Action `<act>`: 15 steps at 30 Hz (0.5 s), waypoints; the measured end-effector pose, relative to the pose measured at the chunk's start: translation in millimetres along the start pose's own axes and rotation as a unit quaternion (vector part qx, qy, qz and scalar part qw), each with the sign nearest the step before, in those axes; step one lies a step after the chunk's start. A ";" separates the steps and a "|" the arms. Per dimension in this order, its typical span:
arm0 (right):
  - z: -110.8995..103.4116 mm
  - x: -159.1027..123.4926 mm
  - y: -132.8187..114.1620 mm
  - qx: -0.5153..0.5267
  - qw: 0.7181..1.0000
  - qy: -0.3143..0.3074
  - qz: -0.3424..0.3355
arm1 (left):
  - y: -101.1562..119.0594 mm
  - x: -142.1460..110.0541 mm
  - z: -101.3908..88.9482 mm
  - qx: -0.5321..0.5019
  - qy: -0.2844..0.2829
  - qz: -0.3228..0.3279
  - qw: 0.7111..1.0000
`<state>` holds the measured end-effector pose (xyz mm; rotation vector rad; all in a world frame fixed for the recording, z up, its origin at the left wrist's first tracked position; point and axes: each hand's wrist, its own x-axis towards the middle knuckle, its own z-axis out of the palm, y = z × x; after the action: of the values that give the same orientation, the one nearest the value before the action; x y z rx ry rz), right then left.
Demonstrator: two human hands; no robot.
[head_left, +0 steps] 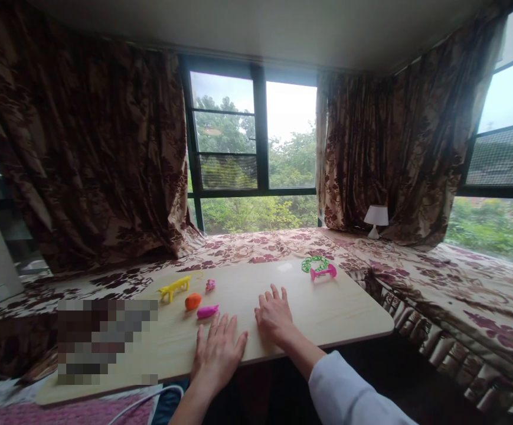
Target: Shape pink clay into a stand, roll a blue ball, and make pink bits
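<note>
Magenta toy [207,311] by spread left fingers [223,323], right fingers [275,292] apart, tabletop [336,319] partly pixelated

We've got a dark-green-framed glass window [260,133] dead ahead, leafy green trees [221,136] and pale overcast sky [289,106] outside; indoors reads dim. Brown floral fabric curtains [118,159] hang either side, plain grey ceiling [283,29] above. Second dark-framed window [504,127] at far right. We also see cream-and-maroon floral cloth [442,289] below the windows, small white-shaded lamp [375,216] on it, pale wood-grain tabletop [340,319] in front.
</note>
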<state>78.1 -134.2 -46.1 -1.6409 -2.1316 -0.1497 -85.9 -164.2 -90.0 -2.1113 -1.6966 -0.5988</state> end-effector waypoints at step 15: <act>-21.7 -56.3 65.3 0.022 0.998 -0.020 0.049 | -0.6 0.0 1.7 -0.010 0.001 -0.007 1.000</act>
<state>156.6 -173.1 -61.3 -1.7329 -2.0636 -0.0401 -86.3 -163.2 -91.4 -2.1134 -1.7131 -0.6225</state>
